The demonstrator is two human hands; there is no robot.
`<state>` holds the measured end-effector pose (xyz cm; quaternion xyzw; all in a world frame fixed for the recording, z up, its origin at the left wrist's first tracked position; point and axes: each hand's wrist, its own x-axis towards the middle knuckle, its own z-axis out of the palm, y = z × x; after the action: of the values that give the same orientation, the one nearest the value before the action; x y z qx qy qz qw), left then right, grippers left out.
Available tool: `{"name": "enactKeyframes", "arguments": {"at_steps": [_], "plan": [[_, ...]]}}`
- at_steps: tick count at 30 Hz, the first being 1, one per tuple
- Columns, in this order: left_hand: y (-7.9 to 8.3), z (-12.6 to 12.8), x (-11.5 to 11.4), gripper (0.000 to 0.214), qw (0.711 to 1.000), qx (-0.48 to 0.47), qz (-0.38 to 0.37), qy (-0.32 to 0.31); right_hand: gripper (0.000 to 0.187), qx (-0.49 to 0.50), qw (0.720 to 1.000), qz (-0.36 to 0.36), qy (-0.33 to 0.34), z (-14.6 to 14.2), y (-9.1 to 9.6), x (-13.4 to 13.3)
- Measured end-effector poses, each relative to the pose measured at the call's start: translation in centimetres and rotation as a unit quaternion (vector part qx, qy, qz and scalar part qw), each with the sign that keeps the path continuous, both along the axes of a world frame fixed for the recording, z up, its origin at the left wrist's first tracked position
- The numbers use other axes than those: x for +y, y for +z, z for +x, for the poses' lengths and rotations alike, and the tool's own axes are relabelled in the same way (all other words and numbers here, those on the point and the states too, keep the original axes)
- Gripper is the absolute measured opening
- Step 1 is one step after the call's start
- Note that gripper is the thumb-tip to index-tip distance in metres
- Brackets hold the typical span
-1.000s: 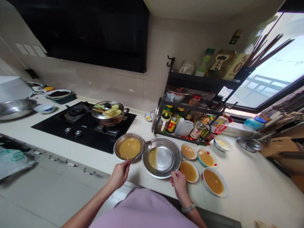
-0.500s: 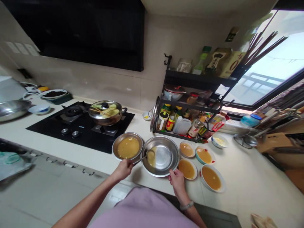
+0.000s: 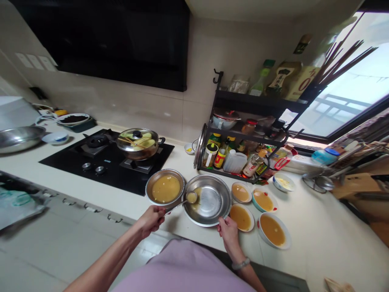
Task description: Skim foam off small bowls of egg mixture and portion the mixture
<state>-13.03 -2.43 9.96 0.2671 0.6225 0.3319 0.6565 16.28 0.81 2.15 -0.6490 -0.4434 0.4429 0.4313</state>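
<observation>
My left hand (image 3: 152, 220) is closed around the handle of a small metal ladle (image 3: 191, 197). The ladle's cup, with yellowish liquid in it, is over the left side of a wide metal basin (image 3: 212, 198). Only a little liquid shows in the basin, at its left side. My right hand (image 3: 228, 231) pinches the basin's near right rim. Left of it, a second metal bowl (image 3: 165, 188) contains yellow-brown liquid. Several bowls of similar liquid stand to the right, among them a large white bowl (image 3: 273, 229) and a red-marked bowl (image 3: 263, 199).
A lidded pan (image 3: 138, 146) sits on the black stove (image 3: 73, 156). Behind the basin stands a black rack (image 3: 252, 134) loaded with bottles and jars. A small bowl of pale pieces (image 3: 283, 182) is at the right, near a knife block (image 3: 352, 184).
The ladle has come up level in the basin with liquid in its cup, and my left hand has moved slightly left and down. My right hand still grips the basin's rim.
</observation>
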Motion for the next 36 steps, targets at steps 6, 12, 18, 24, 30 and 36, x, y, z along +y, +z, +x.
{"name": "enactKeyframes", "arguments": {"at_steps": [6,12,18,24,30,36], "plan": [[0.8,-0.5,-0.3,0.048,0.999,-0.025,0.009,0.019,0.026,0.005,1.0,-0.006,-0.004,0.0,-0.1,0.1],[1.6,-2.5,-0.6,0.043,0.997,-0.045,0.022,0.064,0.028,0.008,1.0,-0.01,-0.001,0.0,0.0,0.2],[1.4,-4.6,-1.0,0.034,0.994,0.036,0.043,0.09,0.028,-0.001,1.0,-0.016,-0.003,0.1,-0.1,0.3],[0.2,-5.7,-1.6,0.029,0.894,0.43,0.126,0.012,0.028,-0.003,1.0,-0.021,-0.004,0.1,0.0,0.4],[-1.3,-6.0,-2.4,0.038,0.769,0.612,0.164,-0.085,0.029,0.0,1.0,-0.02,-0.002,0.0,0.0,0.4],[-2.2,-5.7,-2.6,0.04,0.729,0.654,0.179,-0.095,0.028,-0.017,1.0,0.004,0.009,-0.2,0.3,0.2]]}}
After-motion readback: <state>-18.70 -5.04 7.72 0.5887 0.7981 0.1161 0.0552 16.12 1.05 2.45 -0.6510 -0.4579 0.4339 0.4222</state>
